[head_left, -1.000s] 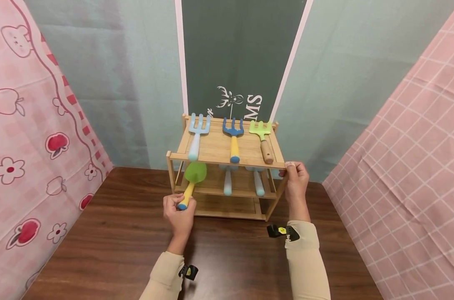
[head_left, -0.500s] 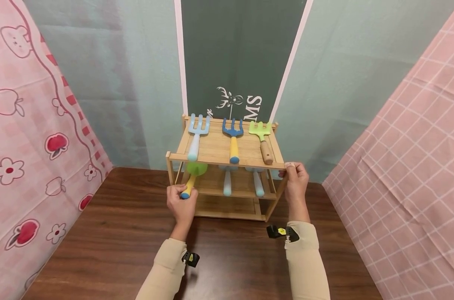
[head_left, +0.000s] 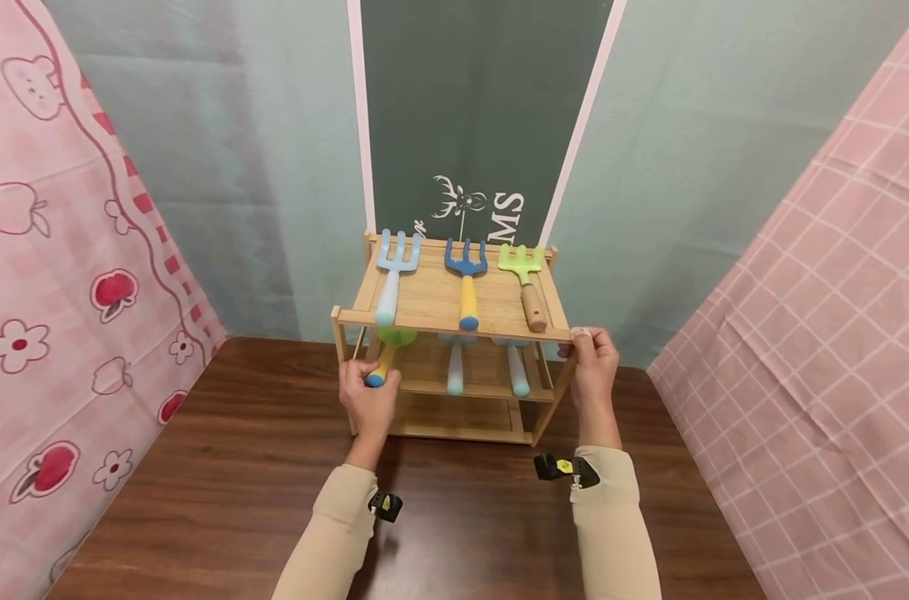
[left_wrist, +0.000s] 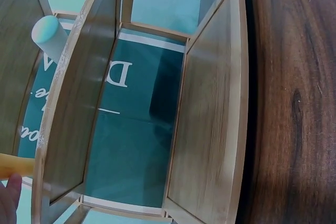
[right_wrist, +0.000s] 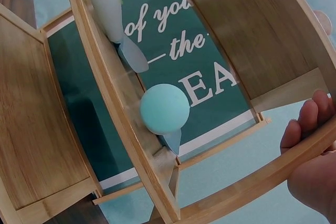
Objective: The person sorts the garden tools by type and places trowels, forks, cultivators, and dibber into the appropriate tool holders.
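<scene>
My left hand [head_left: 368, 407] pinches the blue-tipped yellow handle of a toy garden trowel [head_left: 384, 363] at the front left of the wooden rack's middle shelf. The green blade is partly hidden under the top shelf. In the left wrist view, the yellow handle [left_wrist: 16, 166] shows at the left edge with a few fingertips. My right hand [head_left: 595, 367] grips the front right corner of the three-tier rack [head_left: 432, 292]; the right wrist view shows its fingers [right_wrist: 308, 115] around a post. Two pale blue trowels [head_left: 455, 367] lie on the middle shelf, handles toward me.
On the top shelf lie a light blue hand fork [head_left: 389, 293], a dark blue one with a yellow handle [head_left: 468, 298] and a green one with a wooden handle [head_left: 532, 305]. The bottom shelf [head_left: 454, 413] stands low over the brown table [head_left: 461, 533]. Patterned cloths hang around.
My left hand has moved forward and slightly right, carrying the green trowel further in over the middle shelf, so its blade is more covered. The right hand has stayed on the rack corner.
</scene>
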The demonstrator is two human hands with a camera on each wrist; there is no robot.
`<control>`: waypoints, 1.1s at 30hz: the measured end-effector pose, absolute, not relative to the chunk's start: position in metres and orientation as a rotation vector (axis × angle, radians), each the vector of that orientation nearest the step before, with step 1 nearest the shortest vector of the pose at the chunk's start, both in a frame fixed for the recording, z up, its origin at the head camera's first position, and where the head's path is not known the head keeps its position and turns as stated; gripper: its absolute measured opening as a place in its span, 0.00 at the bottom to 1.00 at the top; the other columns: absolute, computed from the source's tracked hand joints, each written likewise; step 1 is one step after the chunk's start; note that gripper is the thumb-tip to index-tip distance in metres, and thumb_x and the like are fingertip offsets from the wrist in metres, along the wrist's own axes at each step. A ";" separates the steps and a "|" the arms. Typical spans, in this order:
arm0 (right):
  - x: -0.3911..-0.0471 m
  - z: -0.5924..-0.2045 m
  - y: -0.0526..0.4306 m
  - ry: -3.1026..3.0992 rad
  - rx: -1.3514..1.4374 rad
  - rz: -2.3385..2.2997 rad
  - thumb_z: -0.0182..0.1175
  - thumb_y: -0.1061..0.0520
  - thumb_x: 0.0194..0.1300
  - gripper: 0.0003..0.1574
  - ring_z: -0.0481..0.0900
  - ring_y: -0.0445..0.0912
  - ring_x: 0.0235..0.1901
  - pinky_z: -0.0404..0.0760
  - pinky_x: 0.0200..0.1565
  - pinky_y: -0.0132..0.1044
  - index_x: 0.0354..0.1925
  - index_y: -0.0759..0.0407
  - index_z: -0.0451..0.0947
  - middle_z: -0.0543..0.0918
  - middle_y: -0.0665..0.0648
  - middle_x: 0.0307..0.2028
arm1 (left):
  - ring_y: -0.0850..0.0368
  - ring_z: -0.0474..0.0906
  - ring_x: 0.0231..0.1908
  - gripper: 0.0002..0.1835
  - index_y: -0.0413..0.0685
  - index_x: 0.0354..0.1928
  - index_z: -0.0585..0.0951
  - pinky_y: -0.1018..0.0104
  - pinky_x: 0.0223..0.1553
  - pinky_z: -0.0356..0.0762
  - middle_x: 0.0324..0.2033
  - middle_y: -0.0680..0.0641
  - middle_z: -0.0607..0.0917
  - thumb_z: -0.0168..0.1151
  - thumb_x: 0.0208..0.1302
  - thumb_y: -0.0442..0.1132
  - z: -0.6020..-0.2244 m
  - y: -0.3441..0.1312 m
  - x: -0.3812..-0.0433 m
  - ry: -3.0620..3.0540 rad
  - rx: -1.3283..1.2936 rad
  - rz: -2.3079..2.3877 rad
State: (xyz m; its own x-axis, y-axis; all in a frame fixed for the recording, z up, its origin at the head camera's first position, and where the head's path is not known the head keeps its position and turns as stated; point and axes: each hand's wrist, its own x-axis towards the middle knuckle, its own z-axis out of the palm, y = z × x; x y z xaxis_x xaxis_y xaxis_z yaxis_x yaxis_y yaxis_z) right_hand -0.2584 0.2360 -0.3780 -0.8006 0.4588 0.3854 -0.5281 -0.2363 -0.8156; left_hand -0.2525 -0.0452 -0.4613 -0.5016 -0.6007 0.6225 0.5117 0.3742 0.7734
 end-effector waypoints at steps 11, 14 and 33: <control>-0.259 -0.379 0.235 -1.386 0.105 2.083 0.51 0.70 0.62 0.11 0.75 0.43 0.18 0.75 0.24 0.32 0.24 0.61 0.70 0.75 0.55 0.20 | 0.47 0.70 0.29 0.12 0.40 0.24 0.71 0.58 0.30 0.68 0.28 0.41 0.71 0.65 0.37 0.26 -0.461 -0.043 -0.254 -1.653 0.083 -1.339; -0.259 -0.379 0.235 -1.393 0.108 2.080 0.51 0.70 0.62 0.11 0.75 0.43 0.18 0.75 0.24 0.32 0.24 0.61 0.70 0.75 0.55 0.20 | 0.46 0.71 0.29 0.12 0.40 0.24 0.72 0.57 0.31 0.68 0.28 0.42 0.71 0.66 0.36 0.26 -0.462 -0.043 -0.254 -1.647 0.098 -1.325; -0.258 -0.378 0.235 -1.411 0.081 2.060 0.52 0.69 0.62 0.11 0.75 0.42 0.18 0.76 0.25 0.32 0.23 0.60 0.70 0.75 0.55 0.17 | 0.54 0.76 0.30 0.09 0.35 0.31 0.80 0.57 0.29 0.77 0.32 0.41 0.76 0.69 0.46 0.26 -0.472 -0.046 -0.236 -1.666 0.031 -1.541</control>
State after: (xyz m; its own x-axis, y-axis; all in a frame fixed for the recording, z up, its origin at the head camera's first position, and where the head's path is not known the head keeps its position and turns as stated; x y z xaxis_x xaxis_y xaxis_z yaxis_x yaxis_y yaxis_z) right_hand -0.2582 0.2348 -0.3780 -0.7982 0.4615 0.3871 -0.5277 -0.2257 -0.8189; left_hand -0.2360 -0.0457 -0.4723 -0.6430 -0.5364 0.5467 0.5032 0.2423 0.8295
